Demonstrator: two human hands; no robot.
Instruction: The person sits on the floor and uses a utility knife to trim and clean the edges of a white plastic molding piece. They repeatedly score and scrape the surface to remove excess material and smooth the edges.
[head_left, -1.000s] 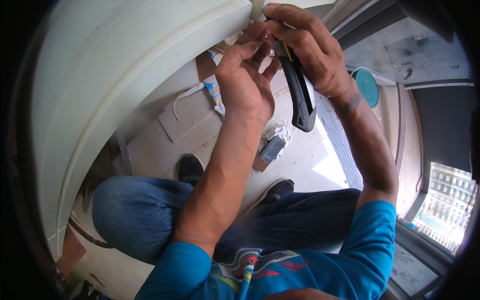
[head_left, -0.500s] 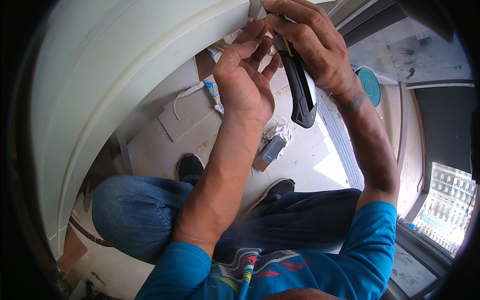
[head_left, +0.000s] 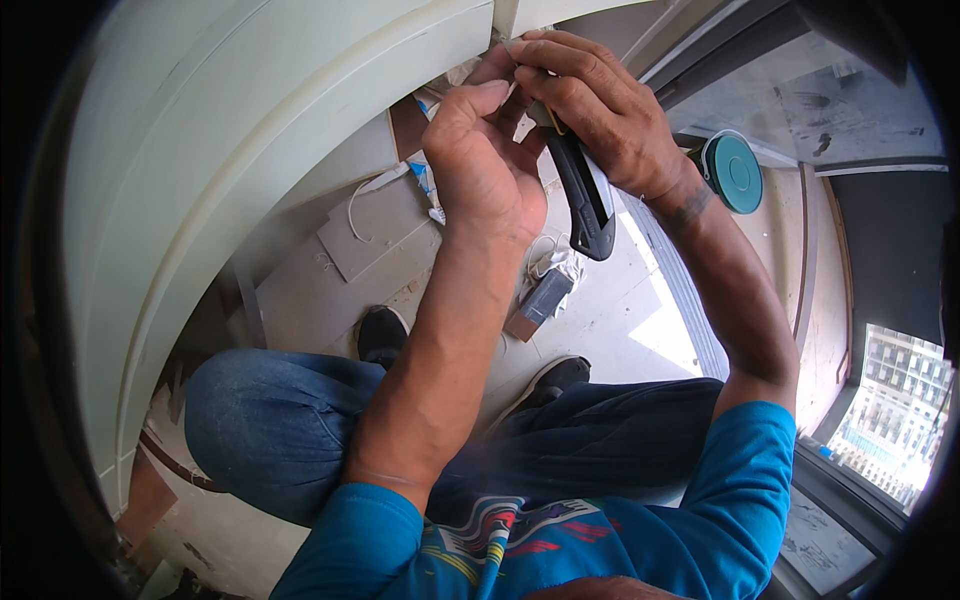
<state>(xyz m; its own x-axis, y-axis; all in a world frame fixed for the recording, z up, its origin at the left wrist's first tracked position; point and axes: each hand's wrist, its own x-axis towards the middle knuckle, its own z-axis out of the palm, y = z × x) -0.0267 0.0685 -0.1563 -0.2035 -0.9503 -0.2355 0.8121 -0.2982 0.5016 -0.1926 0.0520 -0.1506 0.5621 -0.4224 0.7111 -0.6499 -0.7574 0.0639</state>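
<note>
My right hand [head_left: 615,120] is wrapped round a black utility knife [head_left: 582,195] with a yellow strip. Its handle hangs down below my palm, and the blade end is hidden among my fingers. Close beside it, my left hand [head_left: 480,165] is raised palm toward me, thumb and fingers curled together in a pinch. Whatever lies between those fingertips is too small to make out. Both sets of fingertips meet at the lower edge of a large pale panel [head_left: 250,150], by a narrow seam near the top of the view.
On the floor between my shoes lies a grey and brown block [head_left: 540,305] beside a white crumpled cloth [head_left: 565,265]. A flat board [head_left: 365,235] and scraps lie to the left. At right stands a bucket with a green lid [head_left: 738,172], near a dark-framed glass panel [head_left: 810,110].
My right hand has shifted slightly left and down with the utility knife, closer to my left hand. My left hand's fingers have curled in a little; more of the green-lidded bucket shows.
</note>
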